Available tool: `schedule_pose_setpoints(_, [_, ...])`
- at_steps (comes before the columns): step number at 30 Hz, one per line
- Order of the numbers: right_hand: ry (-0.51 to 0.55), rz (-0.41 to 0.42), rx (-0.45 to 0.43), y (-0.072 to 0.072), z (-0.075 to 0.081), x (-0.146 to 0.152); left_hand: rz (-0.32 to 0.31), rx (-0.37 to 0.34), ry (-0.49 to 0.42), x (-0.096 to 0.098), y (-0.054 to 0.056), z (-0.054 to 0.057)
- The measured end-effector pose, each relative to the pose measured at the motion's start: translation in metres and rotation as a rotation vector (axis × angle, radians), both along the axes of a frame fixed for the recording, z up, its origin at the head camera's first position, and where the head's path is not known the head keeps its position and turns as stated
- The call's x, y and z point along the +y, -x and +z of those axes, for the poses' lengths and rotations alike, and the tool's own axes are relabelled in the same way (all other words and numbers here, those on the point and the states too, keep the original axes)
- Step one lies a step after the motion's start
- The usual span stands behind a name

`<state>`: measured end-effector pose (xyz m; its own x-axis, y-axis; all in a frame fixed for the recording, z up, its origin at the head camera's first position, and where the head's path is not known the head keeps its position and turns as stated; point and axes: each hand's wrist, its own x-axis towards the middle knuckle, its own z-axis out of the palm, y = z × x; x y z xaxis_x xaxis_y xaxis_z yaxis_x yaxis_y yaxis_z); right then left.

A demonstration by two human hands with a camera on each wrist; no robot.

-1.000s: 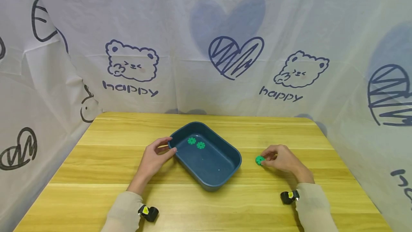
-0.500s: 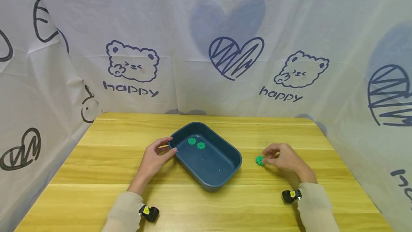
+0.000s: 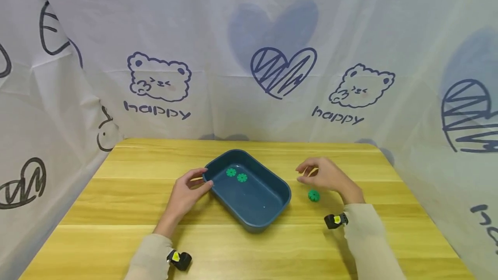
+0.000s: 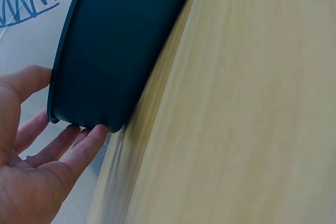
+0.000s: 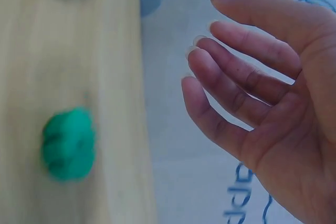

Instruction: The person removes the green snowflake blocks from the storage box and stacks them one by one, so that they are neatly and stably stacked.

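My left hand (image 3: 186, 192) holds the corner of a dark blue rectangular plastic bin (image 3: 253, 202), thumb and fingers spread to either side of it; the left wrist view shows fingertips against the bin's wall (image 4: 115, 51). Two green notched discs, a left one (image 3: 231, 172) and a right one (image 3: 242, 178), lie flat inside near its far end. On the table right of the bin sits a thicker green notched piece (image 3: 314, 195), blurred in the right wrist view (image 5: 69, 144). Above and beyond it hovers my right hand (image 3: 327, 177), fingers loosely bent with nothing in them.
The wooden table (image 3: 155, 245) runs back to a white printed curtain (image 3: 218, 55), which also hangs along both sides. A black camera sits on each wrist, the left camera (image 3: 182, 261) and the right camera (image 3: 334, 221).
My right hand has let go of the thicker green piece and moved up and left, leaving it on the table. The left hand and the bin have stayed in place.
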<state>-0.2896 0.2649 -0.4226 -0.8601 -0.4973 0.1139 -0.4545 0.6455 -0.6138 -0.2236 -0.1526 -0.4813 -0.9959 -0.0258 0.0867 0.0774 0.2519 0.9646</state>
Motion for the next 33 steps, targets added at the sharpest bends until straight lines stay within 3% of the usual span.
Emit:
schedule_pose_setpoints(8, [0.012,0.104,-0.001,0.016,0.027,-0.048,0.001,0.001,0.006,-0.001,-0.001,0.000])
schedule_pose_setpoints(14, [-0.026,0.158,-0.007,0.024,0.034,-0.083,-0.006,0.005,-0.002,0.000,-0.001,0.001])
schedule_pose_setpoints(21, [-0.062,0.221,-0.010,0.031,0.033,-0.117,0.000,0.012,0.013,0.000,-0.001,-0.001])
schedule_pose_setpoints(33, [-0.072,0.263,-0.002,0.042,0.013,-0.164,0.000,0.013,0.006,0.002,0.000,0.001])
